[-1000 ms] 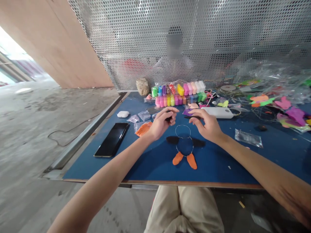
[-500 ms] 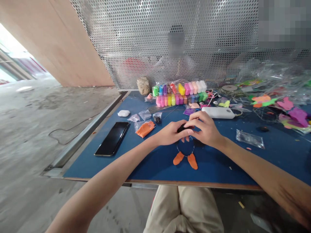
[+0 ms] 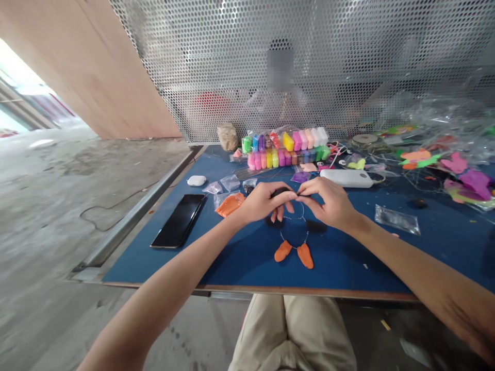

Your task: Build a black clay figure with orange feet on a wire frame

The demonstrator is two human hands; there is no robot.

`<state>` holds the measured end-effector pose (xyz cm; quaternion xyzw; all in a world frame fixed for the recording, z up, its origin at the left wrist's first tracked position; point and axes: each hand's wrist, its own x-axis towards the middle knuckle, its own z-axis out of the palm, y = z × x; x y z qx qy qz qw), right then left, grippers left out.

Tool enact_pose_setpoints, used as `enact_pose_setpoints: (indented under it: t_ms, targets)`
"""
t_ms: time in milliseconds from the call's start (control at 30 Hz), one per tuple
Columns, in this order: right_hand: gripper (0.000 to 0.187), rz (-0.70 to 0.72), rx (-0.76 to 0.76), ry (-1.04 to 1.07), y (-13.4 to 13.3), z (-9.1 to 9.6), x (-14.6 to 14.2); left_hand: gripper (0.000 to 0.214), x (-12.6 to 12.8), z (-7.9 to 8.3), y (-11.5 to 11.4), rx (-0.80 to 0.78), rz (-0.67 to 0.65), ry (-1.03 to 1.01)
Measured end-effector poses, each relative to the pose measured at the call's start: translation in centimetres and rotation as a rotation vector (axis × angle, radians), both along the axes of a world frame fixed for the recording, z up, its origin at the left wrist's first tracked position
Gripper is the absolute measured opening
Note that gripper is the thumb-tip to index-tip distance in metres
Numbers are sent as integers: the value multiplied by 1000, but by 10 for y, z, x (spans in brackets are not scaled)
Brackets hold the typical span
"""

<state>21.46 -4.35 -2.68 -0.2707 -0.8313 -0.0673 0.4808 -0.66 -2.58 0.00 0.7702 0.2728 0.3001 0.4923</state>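
Note:
My left hand and my right hand meet fingertip to fingertip above a thin wire figure lying on the blue table. Both pinch a small lump of black clay between thumbs and fingers. The wire figure has two orange clay feet at its near end and a black clay piece on its right side. Another black piece on its left is mostly hidden under my left hand.
A row of coloured clay packs lines the back of the table before a perforated metal screen. A black phone, white earbud case, orange clay bag, white power bank and plastic-wrapped clay shapes lie around.
My hands came together from being apart, both closing on the black clay lump above the wire loop, then lifted slightly away from me.

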Motion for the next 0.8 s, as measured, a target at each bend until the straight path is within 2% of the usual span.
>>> enact_pose_setpoints:
  t_ms: [67,133,200,233,333,467,567,667,800]
  targets:
    - [11,-73,-59,165,3,-3,5,32,-4,-2,10,64,158,-71]
    - [12,-123,-134,315,7,-5,13,28,-10,-6,25,112,380,-202]
    - [21,-106,-221,337,11,-3,20,24,-17,-10,40,172,529,-303]
    - [27,-88,-264,295,12,-2,22,20,-20,-12,44,224,553,-286]
    - [32,-43,-328,66,12,4,23,19,-25,-13,47,438,529,-38]
    - [34,25,-378,-123,8,6,16,21,-22,-7,34,636,341,199]
    - [40,86,-456,-200,4,4,13,32,-23,-3,27,623,255,299]
    - [44,120,-490,-255,5,1,15,44,-27,-1,27,590,266,363]
    - [34,208,-469,-275,9,-3,21,44,-33,-1,29,583,236,431]
